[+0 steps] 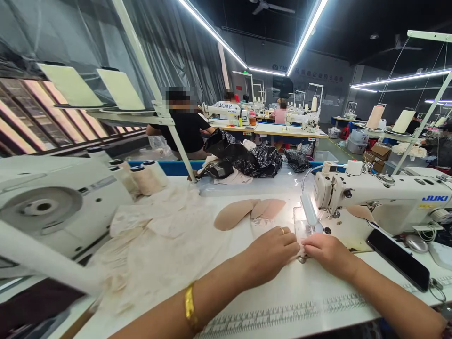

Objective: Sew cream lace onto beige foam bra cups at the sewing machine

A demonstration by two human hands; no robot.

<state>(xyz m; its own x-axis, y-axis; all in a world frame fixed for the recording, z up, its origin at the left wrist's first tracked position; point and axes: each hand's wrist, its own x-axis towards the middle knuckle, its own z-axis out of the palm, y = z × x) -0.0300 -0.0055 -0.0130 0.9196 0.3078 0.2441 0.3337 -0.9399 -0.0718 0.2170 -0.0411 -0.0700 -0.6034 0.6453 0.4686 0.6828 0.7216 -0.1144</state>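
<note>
Fingers [312,241] of the right hand [328,255] were pinched at the edge of a sheer fabric [257,227], in front of the needle area of the sewing machine [384,197]. Those of the left hand [270,256] curled down over it, thumb hidden; whether they gripped it, I could not tell. Crumpled black plastic bags [266,161] sat at the far side of the counter [282,294], their contents hidden. Beyond, to the right, stood clear bins [356,137], contents indistinct, near cardboard boxes [379,154] and a heap of cream cloth [408,149]. The sheer fabric looked thin, pinkish and nearly see-through, lying on the counter beside smooth, rounded beige pieces [235,215]. Wrinkled cream material [151,249] spread farther left.
</note>
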